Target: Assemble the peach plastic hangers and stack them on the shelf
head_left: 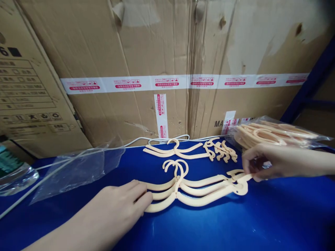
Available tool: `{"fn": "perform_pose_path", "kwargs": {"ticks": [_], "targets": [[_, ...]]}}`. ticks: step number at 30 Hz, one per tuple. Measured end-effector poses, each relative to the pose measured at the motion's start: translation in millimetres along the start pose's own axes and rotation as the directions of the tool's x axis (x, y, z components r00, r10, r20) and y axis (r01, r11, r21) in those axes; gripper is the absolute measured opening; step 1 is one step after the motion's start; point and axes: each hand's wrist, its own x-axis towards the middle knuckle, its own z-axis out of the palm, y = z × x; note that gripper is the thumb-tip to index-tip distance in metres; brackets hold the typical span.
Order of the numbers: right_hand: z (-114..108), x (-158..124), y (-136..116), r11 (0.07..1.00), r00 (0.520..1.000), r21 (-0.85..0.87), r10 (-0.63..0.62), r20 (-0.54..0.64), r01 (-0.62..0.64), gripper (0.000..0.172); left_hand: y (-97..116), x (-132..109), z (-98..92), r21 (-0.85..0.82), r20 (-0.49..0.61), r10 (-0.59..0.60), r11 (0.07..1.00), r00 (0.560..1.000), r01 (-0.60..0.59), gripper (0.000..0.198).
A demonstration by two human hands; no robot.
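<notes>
Cream-coloured plastic clothes hangers (201, 201) lie in an overlapping row on the blue table, their hooks pointing away from me. The fingers of my left hand (123, 202) are closed around the left ends of these hangers. At the other end, my right hand (258, 164) pinches the tip of a small curved end piece (243, 184) that sits at the right end of the nearest hanger. Further back lie more hangers (167, 151), with several loose small curved pieces (222, 151) beside them on the right.
A clear bag of cream hanger parts (272, 134) lies at the back right. An empty plastic bag (86, 170) and a white cable (60, 167) are on the left of the blue table (209, 230), near a bottle (13, 167). Cardboard boxes (131, 45) stand behind.
</notes>
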Motion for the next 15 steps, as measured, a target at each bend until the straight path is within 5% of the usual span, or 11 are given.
{"fn": "perform_pose_path", "kwargs": {"ticks": [6, 15], "targets": [[10, 2, 4, 0.992, 0.998, -0.127, 0.019, 0.054, -0.012, 0.019, 2, -2, 7.0, -0.006, 0.052, -0.023, 1.000, 0.998, 0.023, 0.028], [21, 11, 3, 0.947, 0.997, -0.314, 0.070, -0.017, -0.071, 0.018, 4, 0, 4.4, -0.001, 0.051, -0.083, 0.997, 0.995, 0.083, 0.031]]}}
